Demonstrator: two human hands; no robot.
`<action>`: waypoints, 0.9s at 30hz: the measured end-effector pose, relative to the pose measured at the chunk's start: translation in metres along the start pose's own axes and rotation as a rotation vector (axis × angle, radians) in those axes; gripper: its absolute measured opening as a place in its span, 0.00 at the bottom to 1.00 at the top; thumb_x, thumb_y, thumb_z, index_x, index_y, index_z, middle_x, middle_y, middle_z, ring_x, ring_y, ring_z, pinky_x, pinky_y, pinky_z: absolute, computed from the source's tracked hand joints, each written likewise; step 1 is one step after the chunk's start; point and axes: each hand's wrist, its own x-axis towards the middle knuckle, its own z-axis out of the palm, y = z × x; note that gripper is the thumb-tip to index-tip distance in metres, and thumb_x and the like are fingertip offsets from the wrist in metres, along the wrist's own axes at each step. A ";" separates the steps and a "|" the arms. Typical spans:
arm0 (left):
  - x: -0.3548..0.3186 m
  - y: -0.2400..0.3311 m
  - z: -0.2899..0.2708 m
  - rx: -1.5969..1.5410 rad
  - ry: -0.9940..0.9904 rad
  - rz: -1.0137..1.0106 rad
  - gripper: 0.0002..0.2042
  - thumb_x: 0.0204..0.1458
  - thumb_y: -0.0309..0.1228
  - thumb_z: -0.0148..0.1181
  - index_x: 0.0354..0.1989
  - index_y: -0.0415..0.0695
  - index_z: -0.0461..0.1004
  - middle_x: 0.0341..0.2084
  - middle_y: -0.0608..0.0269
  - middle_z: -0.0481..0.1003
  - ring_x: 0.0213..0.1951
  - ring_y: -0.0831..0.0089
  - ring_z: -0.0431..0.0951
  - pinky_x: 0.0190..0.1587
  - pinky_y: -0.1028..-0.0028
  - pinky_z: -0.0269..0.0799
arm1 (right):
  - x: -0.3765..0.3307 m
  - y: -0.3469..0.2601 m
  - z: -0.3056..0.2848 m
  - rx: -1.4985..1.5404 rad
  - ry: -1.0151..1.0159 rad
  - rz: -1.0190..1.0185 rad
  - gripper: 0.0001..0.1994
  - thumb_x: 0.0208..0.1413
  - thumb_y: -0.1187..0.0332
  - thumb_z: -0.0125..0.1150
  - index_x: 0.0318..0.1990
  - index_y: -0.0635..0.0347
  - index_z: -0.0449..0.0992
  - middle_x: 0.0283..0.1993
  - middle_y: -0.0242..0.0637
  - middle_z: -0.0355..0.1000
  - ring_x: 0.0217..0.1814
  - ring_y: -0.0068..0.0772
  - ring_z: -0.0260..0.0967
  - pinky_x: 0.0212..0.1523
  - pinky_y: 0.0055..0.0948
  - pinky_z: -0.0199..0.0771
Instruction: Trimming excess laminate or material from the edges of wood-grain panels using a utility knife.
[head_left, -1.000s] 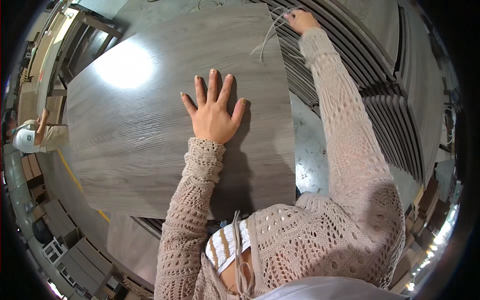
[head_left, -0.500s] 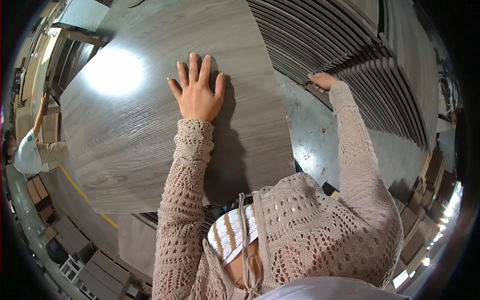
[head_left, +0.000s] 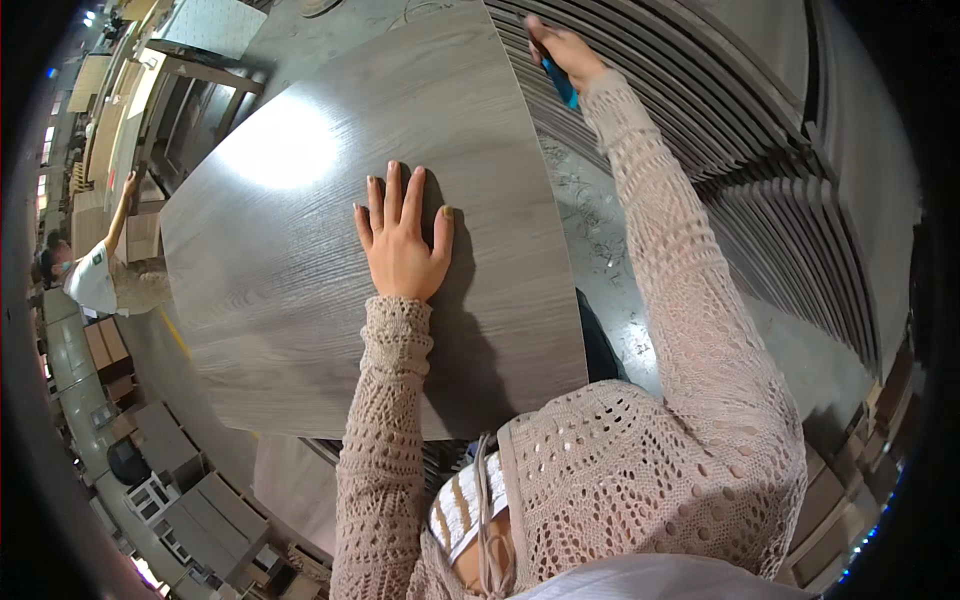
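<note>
A large grey wood-grain panel (head_left: 290, 300) lies in front of me, with a bright glare spot on its far left part. My left hand (head_left: 408, 255) rests flat on it, fingers stretched toward the far side. Beyond the panel's right edge, near its far right corner, my right hand (head_left: 566, 58) is closed around a narrow teal-blue tool (head_left: 558, 82). Only part of that tool shows, so I cannot tell its exact kind. Beneath this hand is a row of grey panels (head_left: 690, 110) standing on edge.
A second row of upright panels (head_left: 790, 230) stands at the right. Grey floor (head_left: 600, 240) shows between the flat panel and the rows. At the far left a person (head_left: 95, 280) reaches toward a wooden frame (head_left: 190, 110). Stacked boards (head_left: 205, 535) stand at lower left.
My right hand has moved far forward and left along the upright panels, and the teal-blue tool now shows in it. My left hand stays flat on the panel. The whole view has shifted.
</note>
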 end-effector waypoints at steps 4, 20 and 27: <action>0.011 0.018 0.006 -0.070 -0.006 0.010 0.24 0.55 0.44 0.48 0.62 0.55 0.61 0.65 0.63 0.54 0.67 0.57 0.48 0.66 0.54 0.36 | 0.091 0.045 -0.021 -0.115 0.154 0.001 0.18 0.58 0.49 0.50 0.34 0.55 0.75 0.31 0.48 0.74 0.34 0.48 0.73 0.34 0.39 0.70; 0.017 0.017 -0.002 -0.022 -0.043 -0.023 0.24 0.55 0.42 0.48 0.62 0.55 0.61 0.65 0.62 0.54 0.67 0.59 0.48 0.67 0.55 0.34 | 0.092 0.000 0.023 -0.269 0.309 -0.251 0.28 0.56 0.45 0.54 0.16 0.60 0.64 0.14 0.29 0.55 0.19 0.20 0.48 0.21 0.28 0.53; 0.016 0.015 0.000 -0.012 -0.035 -0.016 0.25 0.55 0.42 0.47 0.62 0.55 0.60 0.65 0.63 0.54 0.68 0.59 0.47 0.67 0.55 0.34 | 0.045 -0.015 0.023 -0.391 0.177 -0.328 0.26 0.56 0.49 0.55 0.15 0.60 0.63 0.13 0.32 0.56 0.17 0.22 0.48 0.19 0.30 0.52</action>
